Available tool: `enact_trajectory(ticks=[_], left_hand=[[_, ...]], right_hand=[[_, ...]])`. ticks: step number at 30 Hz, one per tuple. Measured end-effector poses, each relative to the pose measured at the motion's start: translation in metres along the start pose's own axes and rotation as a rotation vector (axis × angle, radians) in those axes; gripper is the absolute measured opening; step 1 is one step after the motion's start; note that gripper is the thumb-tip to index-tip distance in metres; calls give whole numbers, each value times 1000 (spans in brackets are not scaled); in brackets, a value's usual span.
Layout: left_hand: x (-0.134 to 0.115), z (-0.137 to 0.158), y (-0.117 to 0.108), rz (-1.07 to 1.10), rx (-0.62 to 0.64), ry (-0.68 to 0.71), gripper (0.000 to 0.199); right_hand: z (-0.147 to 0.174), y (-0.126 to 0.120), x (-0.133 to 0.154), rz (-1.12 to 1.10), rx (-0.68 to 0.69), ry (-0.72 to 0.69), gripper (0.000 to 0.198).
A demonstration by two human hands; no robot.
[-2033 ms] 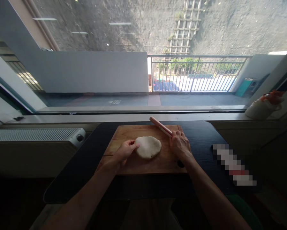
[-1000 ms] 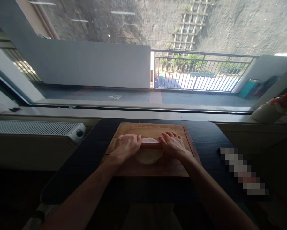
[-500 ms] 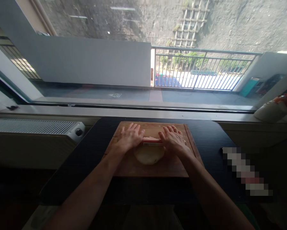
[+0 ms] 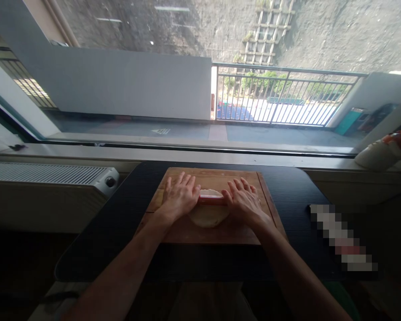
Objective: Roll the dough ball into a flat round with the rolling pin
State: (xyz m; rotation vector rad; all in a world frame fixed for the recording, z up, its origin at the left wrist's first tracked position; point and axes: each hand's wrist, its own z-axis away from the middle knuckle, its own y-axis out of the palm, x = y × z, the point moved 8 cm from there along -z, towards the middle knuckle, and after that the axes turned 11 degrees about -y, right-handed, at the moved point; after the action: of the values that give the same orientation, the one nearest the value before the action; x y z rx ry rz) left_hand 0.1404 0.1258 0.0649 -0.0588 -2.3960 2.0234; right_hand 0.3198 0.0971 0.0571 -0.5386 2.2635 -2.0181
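A round, flat sheet of pale dough (image 4: 209, 217) lies on a wooden board (image 4: 210, 236). Across it runs a reddish rolling pin (image 4: 212, 201), with dough showing on both its near and far sides. My left hand (image 4: 181, 194) rests palm down over the pin's left part, fingers stretched out and pointing away from me. On the right part, my right hand (image 4: 242, 198) lies flat in the same way, fingers spread. Both palms touch the pin and hide its ends. Only the middle stretch between my thumbs is visible.
The board sits on a black table (image 4: 297, 200) against a window sill (image 4: 173, 156). A radiator (image 4: 49, 174) stands at the left. Some pixelated object (image 4: 341, 236) lies at the table's right edge. A white pot (image 4: 376, 154) is on the sill at right.
The rolling pin has come slightly nearer to me and turned, its pale marking no longer facing up. More dough shows beyond it. Both hands stay flat on it.
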Motion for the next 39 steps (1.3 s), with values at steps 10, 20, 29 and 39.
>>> enact_trajectory(ticks=[10,20,29,39], left_hand=[[1,-13,4,22,40,-56,55],[0,-2,0,24,-31,-18,54],[1,37,-10,27,-91,62,54],[1,6,-6,27,-38,1,56]], right_hand=[[-13,-1,-7,-8,-27,37,56],[-3,-1,-5,15,-78,20,57],[37,-1,12,30,-99,-78,53],[6,-4,0,31,-69,18,55]])
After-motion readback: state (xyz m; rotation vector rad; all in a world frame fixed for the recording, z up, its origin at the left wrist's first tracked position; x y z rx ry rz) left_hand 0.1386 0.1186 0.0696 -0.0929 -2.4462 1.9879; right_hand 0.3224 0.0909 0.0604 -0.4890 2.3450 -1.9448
